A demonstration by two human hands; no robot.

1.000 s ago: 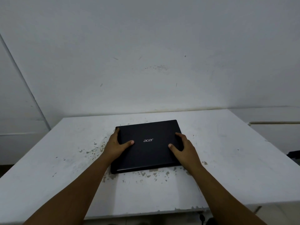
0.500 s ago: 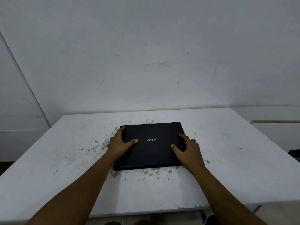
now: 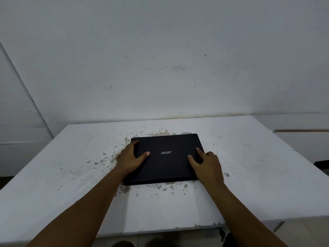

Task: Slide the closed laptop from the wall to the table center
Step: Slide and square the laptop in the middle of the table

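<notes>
Holding laptop [image 3: 165,157] by both side edges, left hand [image 3: 130,157] and right hand [image 3: 207,164] clamped, thumbs on lid. Sitting closed, flat on table [image 3: 249,175], roughly mid-table, apart from wall [image 3: 160,68]. Probably stiff, fairly heavy, smooth-lidded; best taken at side edges, pulled level.

Both forearms bare, extended forward, angling slightly inward. The left grip [image 3: 130,155] clamps the left edge of the laptop [image 3: 169,168]: thumb flat on the lid pointing right, fingers wrapped over the side. The right grip [image 3: 207,165] clamps the right edge: thumb and index finger on the lid, other fingers curled over the side. Wrists roughly straight.
</notes>
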